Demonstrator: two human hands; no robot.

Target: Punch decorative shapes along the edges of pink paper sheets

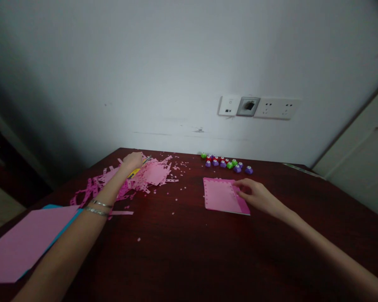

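Observation:
My left hand [133, 161] is closed at a heap of pink paper scraps [156, 173]. Against its thumb side lies a yellow utility knife [134, 173] with the metal blade pointing up and right; the hand seems to grip it, though the fingertips are hidden. My right hand [253, 193] touches the right side of a light pink sheet [220, 195] with a patterned edge. Thumb and forefinger are curved and apart there. Beneath that sheet, a magenta card [244, 206] shows along the right and top.
Small red, purple and green craft punches [223, 164] stand in rows near the wall. At the left, large pink paper [25, 247] lies over a blue sheet [55, 241]. A ruler-like strip [302, 170] rests at the back right of the dark table [189, 260]. Sockets [275, 108] are on the wall.

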